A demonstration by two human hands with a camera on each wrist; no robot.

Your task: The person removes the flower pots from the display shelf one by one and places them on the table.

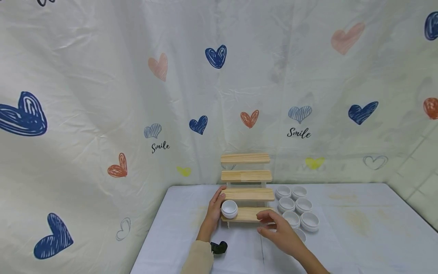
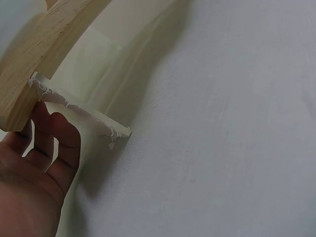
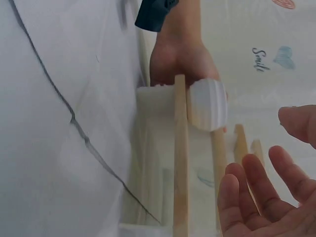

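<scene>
A tiered wooden display rack (image 1: 246,194) with white side supports stands near the table's back edge. On the left end of its lowest plank sits a small white bowl (image 1: 229,209) with ridged sides, also seen in the right wrist view. My left hand (image 1: 215,208) grips the rack's left side next to that bowl; in the left wrist view, bent fingers (image 2: 66,136) meet the end of a plank. My right hand (image 1: 278,232) hovers before the right end of the lowest plank, fingers loosely bent and apart, holding nothing.
Several more small white bowls (image 1: 303,205) stand in two rows right of the rack, the nearest partly hidden by my right hand. A dark object (image 1: 219,247) shows beside my left wrist. A heart-printed curtain (image 1: 219,91) hangs behind the white-covered table (image 1: 342,243).
</scene>
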